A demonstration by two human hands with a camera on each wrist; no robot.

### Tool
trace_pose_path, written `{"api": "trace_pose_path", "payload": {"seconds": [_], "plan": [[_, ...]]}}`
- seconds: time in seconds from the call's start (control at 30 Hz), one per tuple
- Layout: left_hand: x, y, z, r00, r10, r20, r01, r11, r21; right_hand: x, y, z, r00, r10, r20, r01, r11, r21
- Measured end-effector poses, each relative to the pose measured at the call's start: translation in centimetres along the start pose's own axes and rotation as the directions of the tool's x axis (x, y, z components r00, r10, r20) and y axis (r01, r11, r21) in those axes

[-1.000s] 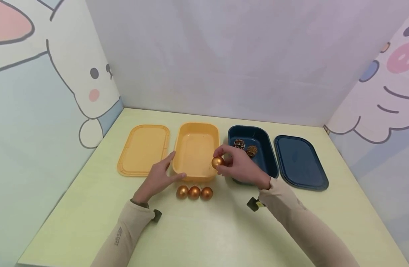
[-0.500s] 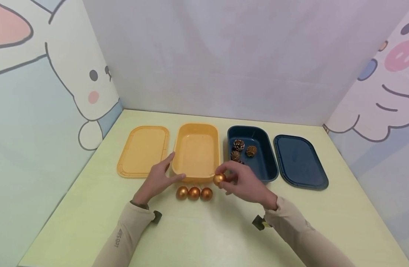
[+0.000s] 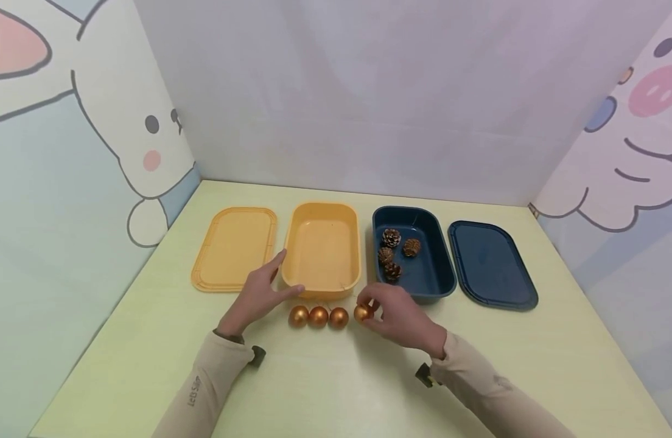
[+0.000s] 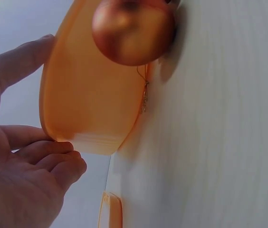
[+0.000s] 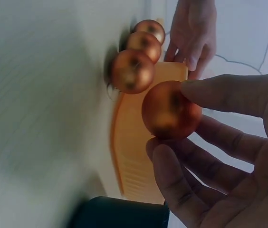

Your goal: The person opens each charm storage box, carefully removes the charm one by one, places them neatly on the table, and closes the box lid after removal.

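Observation:
A gold ball ornament [image 3: 362, 313] is pinched between the thumb and fingertips of my right hand [image 3: 403, 320], just right of a row of similar ball ornaments [image 3: 318, 317]. Whether its underside touches the table cannot be told. Thin strings show on some balls. My left hand [image 3: 257, 299] rests against the near left corner of an open yellow box [image 3: 322, 258], thumb and forefinger spread wide along its rim. The left wrist view shows the other fingers bent at the corner. Behind the right hand stands an open dark blue box [image 3: 426, 277] with several pine cones [image 3: 392, 271] inside.
A flat yellow lid [image 3: 235, 246] lies left of the yellow box. To the right of the blue box lies a dark blue lid [image 3: 492, 264]. Walls with cartoon animals enclose the pale table [image 3: 336, 389] at the back and sides.
My right hand has brought the gold ball from over the yellow box's near right corner down toward the table, beside the row. Pine cones it covered now show. The left hand stays in place.

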State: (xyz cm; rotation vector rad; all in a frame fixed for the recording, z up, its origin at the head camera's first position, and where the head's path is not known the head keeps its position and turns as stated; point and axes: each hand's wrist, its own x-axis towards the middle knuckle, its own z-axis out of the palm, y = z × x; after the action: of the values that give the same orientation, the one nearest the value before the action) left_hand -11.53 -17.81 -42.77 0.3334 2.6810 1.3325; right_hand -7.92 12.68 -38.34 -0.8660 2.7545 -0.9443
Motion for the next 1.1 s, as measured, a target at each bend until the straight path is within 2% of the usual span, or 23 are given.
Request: {"api": "trace_pose_path", "payload": {"seconds": [0.17, 0.27, 0.6, 0.8, 1.1], "plan": [[0.1, -0.1, 0.0, 1.0, 0.004, -0.001, -0.004, 1.0, 0.001, 0.3, 0.6, 1.2, 0.999, -0.035, -0.005, 0.033, 0.985, -0.168], [0.1, -0.1, 0.1, 1.0, 0.007, -0.003, -0.007, 1.0, 0.01, 0.5, 1.1, 1.8, 0.999, -0.051, -0.017, 0.046, 0.977, -0.21], [0.1, -0.3, 0.1, 1.0, 0.009, -0.005, -0.009, 1.0, 0.007, 0.7, 1.7, 2.6, 0.999, -0.045, -0.015, 0.042, 0.984, -0.175], [0.1, -0.1, 0.0, 1.0, 0.006, -0.005, -0.006, 1.0, 0.008, 0.8, 1.7, 2.6, 1.0, -0.009, 0.013, 0.01, 0.989, -0.148], [0.0, 0.0, 0.1, 1.0, 0.006, -0.007, -0.006, 1.0, 0.006, 0.6, 1.4, 2.6, 1.0, 0.023, 0.014, -0.021, 0.991, -0.135]]}}
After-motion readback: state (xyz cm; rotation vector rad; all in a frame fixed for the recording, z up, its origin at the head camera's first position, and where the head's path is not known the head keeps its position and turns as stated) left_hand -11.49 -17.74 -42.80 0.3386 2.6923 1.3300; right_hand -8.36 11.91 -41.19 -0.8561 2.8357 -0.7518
